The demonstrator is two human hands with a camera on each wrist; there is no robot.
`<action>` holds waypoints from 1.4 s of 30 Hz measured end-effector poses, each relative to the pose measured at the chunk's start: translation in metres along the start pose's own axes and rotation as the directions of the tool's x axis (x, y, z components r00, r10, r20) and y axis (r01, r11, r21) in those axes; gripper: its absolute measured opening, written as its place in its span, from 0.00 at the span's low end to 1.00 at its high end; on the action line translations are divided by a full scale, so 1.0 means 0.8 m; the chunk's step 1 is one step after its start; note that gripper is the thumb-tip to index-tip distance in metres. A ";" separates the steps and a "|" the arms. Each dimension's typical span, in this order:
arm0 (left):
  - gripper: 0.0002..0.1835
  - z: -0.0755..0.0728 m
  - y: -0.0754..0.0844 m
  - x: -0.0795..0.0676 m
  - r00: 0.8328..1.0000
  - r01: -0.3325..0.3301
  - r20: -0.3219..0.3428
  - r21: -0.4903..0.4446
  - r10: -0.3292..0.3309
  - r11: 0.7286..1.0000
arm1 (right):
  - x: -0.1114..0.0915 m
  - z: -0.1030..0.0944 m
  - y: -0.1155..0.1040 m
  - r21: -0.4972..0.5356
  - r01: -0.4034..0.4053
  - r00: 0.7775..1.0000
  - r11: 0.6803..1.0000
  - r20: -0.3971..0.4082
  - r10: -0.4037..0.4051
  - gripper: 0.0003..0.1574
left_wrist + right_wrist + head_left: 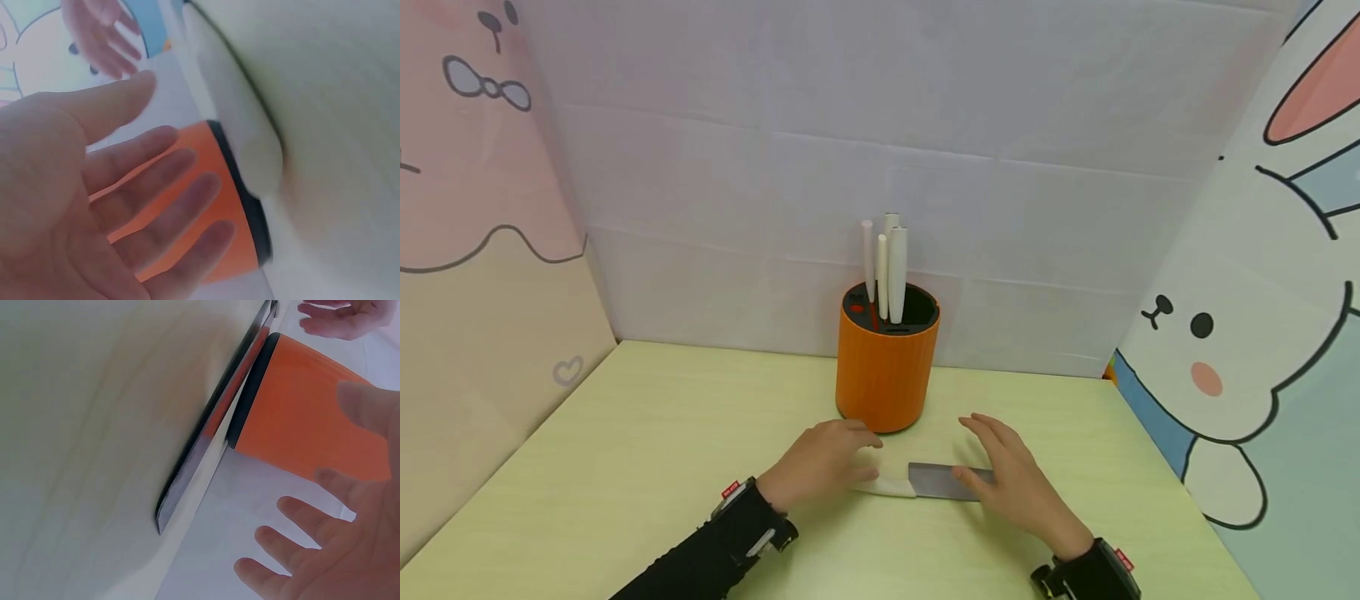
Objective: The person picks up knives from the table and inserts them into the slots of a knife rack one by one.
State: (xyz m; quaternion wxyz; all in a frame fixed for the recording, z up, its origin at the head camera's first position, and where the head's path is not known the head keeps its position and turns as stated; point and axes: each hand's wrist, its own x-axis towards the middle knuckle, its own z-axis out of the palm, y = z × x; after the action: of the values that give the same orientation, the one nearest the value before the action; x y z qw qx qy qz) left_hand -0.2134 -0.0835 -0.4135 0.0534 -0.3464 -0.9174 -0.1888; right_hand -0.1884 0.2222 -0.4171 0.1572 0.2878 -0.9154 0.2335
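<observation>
A kitchen knife with a broad grey blade and a white handle lies flat on the pale wooden table, blade toward the right. My left hand hovers beside the handle, fingers loosely spread; in the left wrist view a gap shows between that hand and the white handle. Over the blade end is my right hand, its fingers apart. In the right wrist view the blade rests on the table, and the right hand holds nothing.
Just behind the knife stands an orange round knife block with a black top. Several white-handled knives stick up from it. A white cloth backdrop closes off the rear, with cartoon-printed panels at the sides.
</observation>
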 end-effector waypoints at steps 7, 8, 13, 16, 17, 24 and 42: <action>0.25 -0.022 -0.017 -0.011 0.990 0.117 -0.066 -0.120 -0.126 0.986 | 0.009 0.001 -0.013 0.032 -0.001 0.999 0.999 0.050 -0.001 0.36; 0.26 -0.023 -0.019 -0.012 0.988 0.128 -0.072 -0.140 -0.139 0.982 | 0.012 0.002 -0.016 0.036 0.000 0.998 0.999 0.062 -0.002 0.35; 0.28 -0.024 -0.033 -0.016 0.977 0.134 -0.129 -0.258 -0.172 0.957 | 0.027 0.007 -0.035 0.068 0.045 0.994 0.997 0.097 -0.052 0.30; 0.29 -0.024 -0.040 -0.016 0.966 0.123 -0.177 -0.320 -0.187 0.939 | 0.037 0.012 -0.047 0.097 0.095 0.988 0.991 0.111 -0.106 0.27; 0.29 -0.024 -0.042 -0.016 0.963 0.122 -0.190 -0.338 -0.194 0.933 | 0.041 0.013 -0.051 0.110 0.109 0.985 0.988 0.119 -0.122 0.26; 0.33 -0.029 -0.049 -0.018 0.947 0.153 -0.190 -0.443 -0.259 0.883 | 0.062 0.028 -0.072 0.131 0.125 0.956 0.983 0.250 -0.155 0.25; 0.36 -0.032 -0.056 -0.022 0.943 0.142 -0.214 -0.437 -0.256 0.888 | 0.076 0.063 -0.100 -0.075 0.166 0.912 0.983 0.391 -0.124 0.21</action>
State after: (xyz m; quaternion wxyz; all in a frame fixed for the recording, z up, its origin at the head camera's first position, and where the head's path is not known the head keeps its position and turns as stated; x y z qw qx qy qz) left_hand -0.2299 -0.1349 -0.4078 0.0810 -0.2246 -0.8715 -0.4284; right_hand -0.1957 0.1106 -0.4070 0.0064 0.3866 -0.9155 0.1111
